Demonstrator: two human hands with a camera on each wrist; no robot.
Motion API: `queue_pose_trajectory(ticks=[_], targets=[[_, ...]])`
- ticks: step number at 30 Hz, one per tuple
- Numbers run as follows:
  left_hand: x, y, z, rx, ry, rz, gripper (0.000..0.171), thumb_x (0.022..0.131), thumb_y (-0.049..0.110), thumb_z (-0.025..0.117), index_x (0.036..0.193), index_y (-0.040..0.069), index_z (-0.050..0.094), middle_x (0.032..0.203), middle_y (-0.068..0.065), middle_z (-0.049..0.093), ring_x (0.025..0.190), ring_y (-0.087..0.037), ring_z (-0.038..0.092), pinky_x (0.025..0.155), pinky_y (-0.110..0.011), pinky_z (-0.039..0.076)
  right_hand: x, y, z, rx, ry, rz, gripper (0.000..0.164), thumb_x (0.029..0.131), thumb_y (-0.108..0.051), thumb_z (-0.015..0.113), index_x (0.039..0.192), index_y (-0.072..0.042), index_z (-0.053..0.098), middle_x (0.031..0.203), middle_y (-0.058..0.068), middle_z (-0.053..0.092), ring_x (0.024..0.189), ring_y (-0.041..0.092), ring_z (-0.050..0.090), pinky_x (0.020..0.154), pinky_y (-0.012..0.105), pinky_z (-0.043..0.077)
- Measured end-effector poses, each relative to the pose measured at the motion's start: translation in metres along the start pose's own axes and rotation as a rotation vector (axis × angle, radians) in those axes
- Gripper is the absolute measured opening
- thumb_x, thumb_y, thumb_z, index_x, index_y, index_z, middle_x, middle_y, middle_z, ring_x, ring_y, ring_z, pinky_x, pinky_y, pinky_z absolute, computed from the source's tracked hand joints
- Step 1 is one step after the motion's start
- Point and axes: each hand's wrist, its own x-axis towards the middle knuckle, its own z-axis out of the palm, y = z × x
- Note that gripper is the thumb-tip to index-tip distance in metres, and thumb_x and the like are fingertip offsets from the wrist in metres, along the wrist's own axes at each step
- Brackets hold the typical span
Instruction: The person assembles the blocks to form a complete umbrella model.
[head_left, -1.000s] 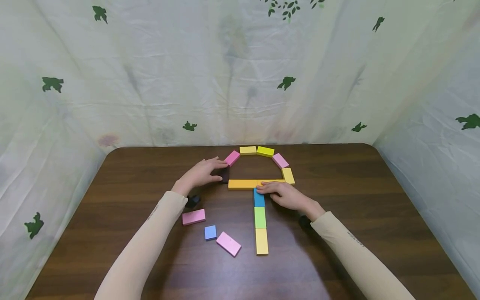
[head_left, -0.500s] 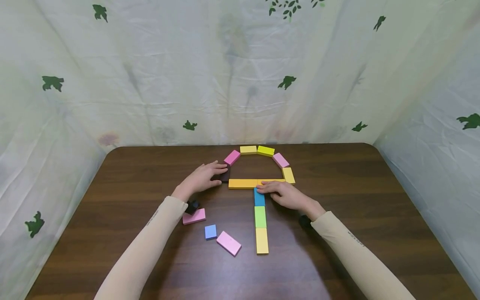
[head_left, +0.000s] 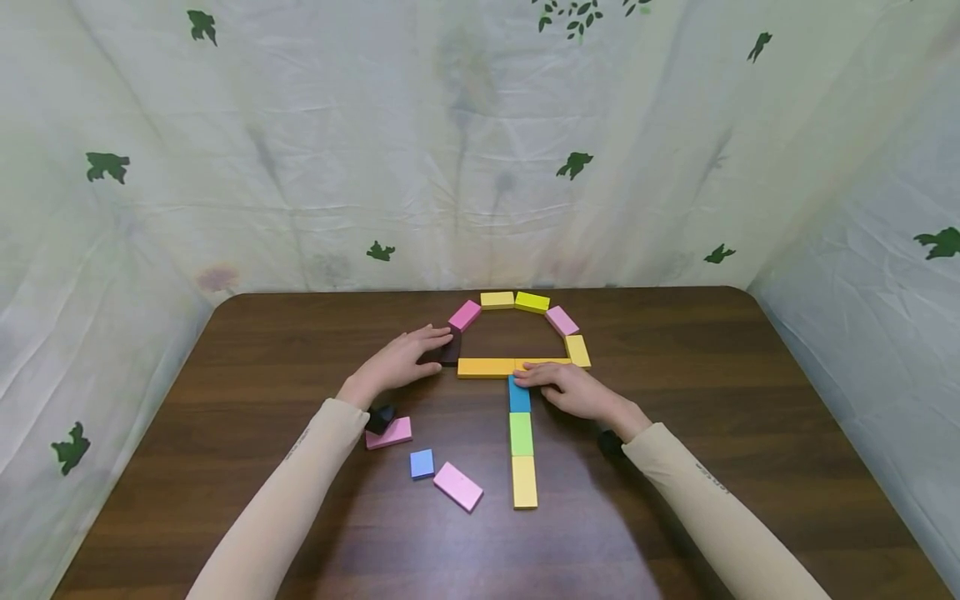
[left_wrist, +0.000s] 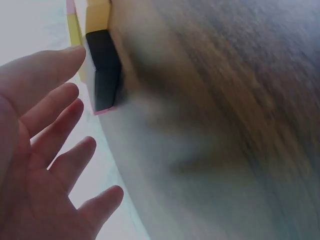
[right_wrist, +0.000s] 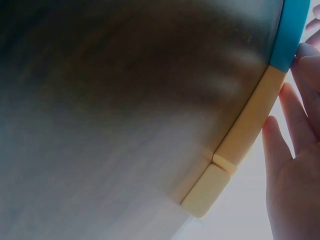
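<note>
My left hand (head_left: 396,360) lies beside a black block (head_left: 451,350) at the left side of an arch of blocks, its fingers spread and fingertips right at the block's outer edge. In the left wrist view the thumb tip is close by the black block (left_wrist: 104,52), with the other fingers loosely extended. My right hand (head_left: 576,392) rests with nearly straight fingers over the joint of an orange block (head_left: 486,368) row and a blue block (head_left: 519,395). Below the blue one, a green block (head_left: 521,435) and a yellow block (head_left: 524,483) continue a straight stem.
The arch runs on through a dark pink block (head_left: 465,315), yellow blocks and a light pink block (head_left: 562,321). Loose on the wooden table (head_left: 660,517) lie a small blue block (head_left: 422,464) and two pink blocks, one (head_left: 458,487) near it. A patterned curtain (head_left: 300,150) stands behind.
My left hand has drawn slightly left and toward me, so more of the black block shows. The right hand and the other blocks stay as they were.
</note>
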Motion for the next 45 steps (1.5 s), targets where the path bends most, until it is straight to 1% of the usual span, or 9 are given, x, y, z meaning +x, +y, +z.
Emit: queue_pose_trajectory(ticks=[9,18,24,26,30,33,39,42,45], targets=[[-0.03,0.001,-0.006,-0.075,0.014,0.01,0.055,0.093,0.019,0.063,0.143,0.006,0.044,0.149,-0.01,0.039,0.139,-0.033,0.027,0.108,-0.051,0.026,0.0,0.001,0.0,0.002,0.003,-0.01,0.044,0.088,0.011,0.048,0.128,-0.003,0.061,0.132,0.011,0.057,0.129,0.027,0.045,0.104,0.042,0.036],[-0.065,0.013,0.004,-0.122,0.012,0.132,0.05,0.092,0.015,0.065,0.139,0.007,0.051,0.144,-0.008,0.046,0.133,-0.03,0.039,0.104,-0.048,0.034,0.001,-0.003,-0.001,0.004,0.004,-0.013,0.044,0.088,0.01,0.048,0.128,-0.002,0.061,0.132,0.012,0.056,0.129,0.027,0.045,0.104,0.043,0.036],[-0.083,0.024,0.01,-0.172,-0.007,0.169,0.049,0.091,0.014,0.066,0.138,0.009,0.053,0.142,-0.006,0.048,0.132,-0.027,0.041,0.102,-0.047,0.037,0.0,-0.002,0.0,0.004,0.004,-0.007,0.044,0.088,0.01,0.048,0.128,-0.003,0.061,0.132,0.01,0.057,0.129,0.026,0.045,0.104,0.042,0.036],[-0.086,0.029,0.012,-0.187,-0.017,0.175,0.049,0.09,0.015,0.067,0.137,0.01,0.054,0.142,-0.004,0.048,0.132,-0.025,0.041,0.102,-0.045,0.038,0.0,-0.001,0.001,0.005,0.006,-0.007,0.044,0.088,0.01,0.048,0.128,-0.003,0.061,0.132,0.01,0.057,0.129,0.026,0.045,0.104,0.042,0.036],[-0.092,0.039,0.016,-0.197,-0.034,0.213,0.049,0.089,0.015,0.068,0.136,0.009,0.055,0.14,-0.004,0.05,0.131,-0.024,0.042,0.098,-0.041,0.042,0.0,-0.001,0.0,0.01,0.008,-0.011,0.044,0.088,0.01,0.048,0.128,-0.003,0.061,0.133,0.01,0.056,0.129,0.026,0.045,0.104,0.042,0.036],[-0.096,0.045,0.021,-0.188,-0.054,0.245,0.048,0.089,0.015,0.068,0.135,0.008,0.056,0.139,-0.004,0.051,0.131,-0.024,0.043,0.099,-0.04,0.042,0.0,-0.001,0.0,0.011,0.005,-0.01,0.044,0.089,0.01,0.048,0.129,-0.003,0.061,0.133,0.01,0.056,0.129,0.026,0.044,0.103,0.042,0.036],[-0.102,0.057,0.034,-0.137,-0.083,0.282,0.047,0.088,0.017,0.07,0.133,0.013,0.058,0.136,0.002,0.054,0.128,-0.017,0.046,0.102,-0.041,0.038,0.001,-0.003,-0.001,0.006,-0.001,-0.005,0.044,0.089,0.01,0.048,0.129,-0.004,0.06,0.134,0.011,0.056,0.129,0.026,0.044,0.103,0.043,0.037],[-0.104,0.062,0.041,-0.116,-0.083,0.332,0.045,0.086,0.017,0.071,0.13,0.013,0.062,0.134,0.003,0.056,0.127,-0.017,0.047,0.102,-0.037,0.039,0.001,-0.003,-0.001,0.008,-0.004,0.001,0.044,0.089,0.01,0.048,0.129,-0.004,0.06,0.134,0.011,0.055,0.13,0.026,0.044,0.103,0.043,0.036],[-0.104,0.067,0.047,-0.061,-0.054,0.387,0.04,0.085,0.015,0.072,0.125,0.014,0.065,0.13,0.004,0.058,0.124,-0.016,0.049,0.101,-0.036,0.039,0.001,-0.004,-0.001,0.011,-0.006,0.007,0.044,0.089,0.009,0.048,0.13,-0.004,0.06,0.135,0.011,0.054,0.13,0.026,0.044,0.103,0.044,0.036]])
